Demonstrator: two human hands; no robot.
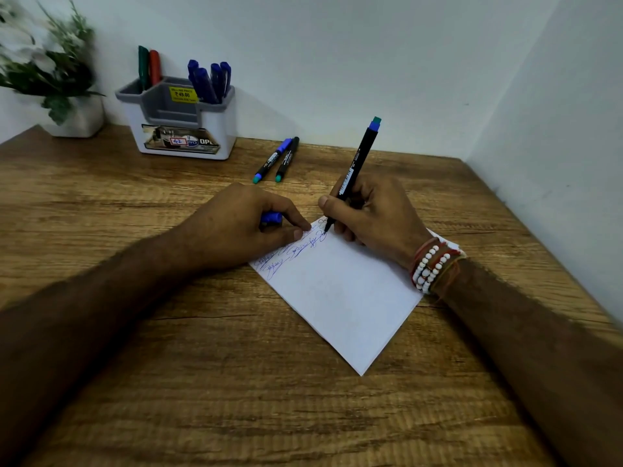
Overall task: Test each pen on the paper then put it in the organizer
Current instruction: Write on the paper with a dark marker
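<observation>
The task looks more than half done, judging by the count. The right hand (374, 214) pinches a black pen (354, 170) in a writing grip, its tip on the paper (340, 291) at the sheet's 12 o'clock corner, beside rows of blue scribbles. The left hand (242, 224) steadies the sheet, fingers curled around a blue cap (271, 218). Two more pens (276, 160) lie on the bench (135, 365) at 12 o'clock from the hands — seemingly untested. At 10 o'clock the organizer (178, 123) holds a green and a red pen in its left slot and four blue-capped ones in its right; its middle tray looks empty.
</observation>
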